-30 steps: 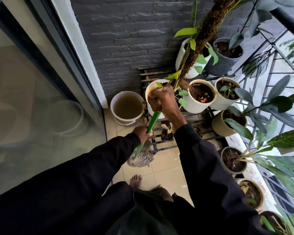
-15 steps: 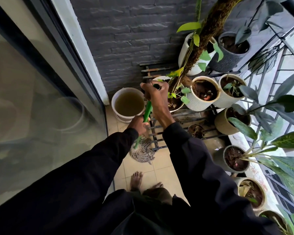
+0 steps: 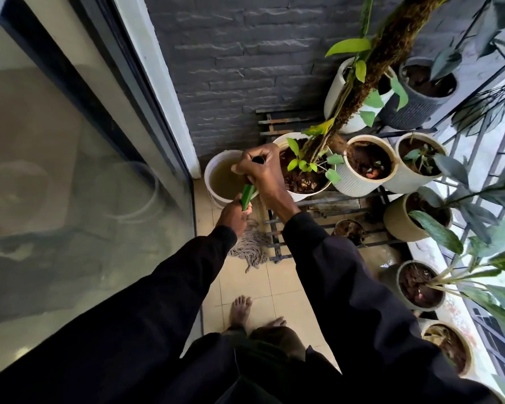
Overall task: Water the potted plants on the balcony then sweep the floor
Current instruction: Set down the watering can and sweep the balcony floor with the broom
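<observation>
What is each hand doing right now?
Left hand: gripping the green mop handle, low on the shaft.
Right hand: gripping the top end of the same handle.

Left of frame: glass sliding door (image 3: 70, 185), reflective, with a dark frame (image 3: 140, 91). Top centre: dark grey brick wall (image 3: 245, 53). Black metal slatted rack (image 3: 286, 119) against the wall. Railing bars (image 3: 496, 345) along right edge.
</observation>
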